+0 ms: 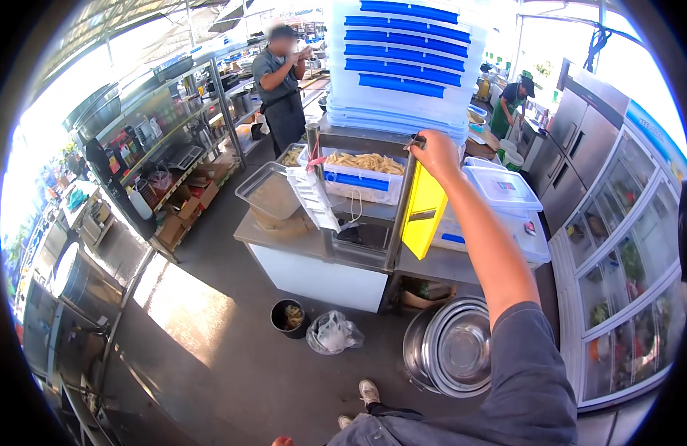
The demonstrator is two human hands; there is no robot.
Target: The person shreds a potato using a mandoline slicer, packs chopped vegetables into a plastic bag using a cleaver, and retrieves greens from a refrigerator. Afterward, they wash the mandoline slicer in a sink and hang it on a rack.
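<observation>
My right hand (436,154) reaches far forward to the top corner of a metal frame (365,140), its fingers closed at the upper end of a yellow mandoline slicer (425,212). The slicer hangs upright against the frame's right post, its dark blade slot showing; how the fingers grip it is partly hidden. A white slatted plastic piece (312,197) hangs at the frame's left side. Behind the frame, a clear tub (365,184) holds pale cut strips. Of my left hand (282,441), only a small part shows at the bottom edge, its fingers hidden.
Stacked clear bins with blue handles (406,67) rise behind the frame. On the floor are a black bucket (290,320), a plastic bag (334,333) and nested metal bowls (455,346). A glass-door fridge (626,260) stands right. One person (280,89) stands behind, another (510,108) farther right.
</observation>
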